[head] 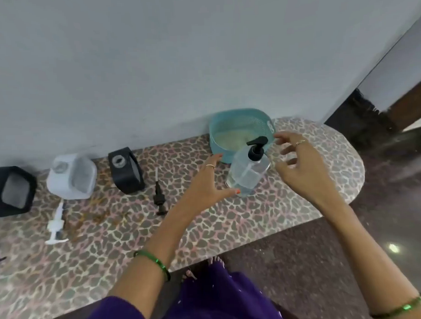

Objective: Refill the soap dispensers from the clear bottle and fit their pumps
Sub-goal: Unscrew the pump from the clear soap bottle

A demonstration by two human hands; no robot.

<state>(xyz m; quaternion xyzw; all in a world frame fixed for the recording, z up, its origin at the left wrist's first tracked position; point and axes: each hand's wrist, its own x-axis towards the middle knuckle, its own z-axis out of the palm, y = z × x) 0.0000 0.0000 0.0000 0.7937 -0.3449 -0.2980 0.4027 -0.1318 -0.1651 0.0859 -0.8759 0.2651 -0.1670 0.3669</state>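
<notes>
Purple garment [209,302], green bangle on each wrist, gold finger rings, orange-painted thumbnail [238,191].

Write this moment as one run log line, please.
left hand: open, beside clear bottle | right hand: open, near its pump | dispensers: uncapped | loose pumps: on counter

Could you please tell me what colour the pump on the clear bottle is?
Black pump, in the head view.
</notes>
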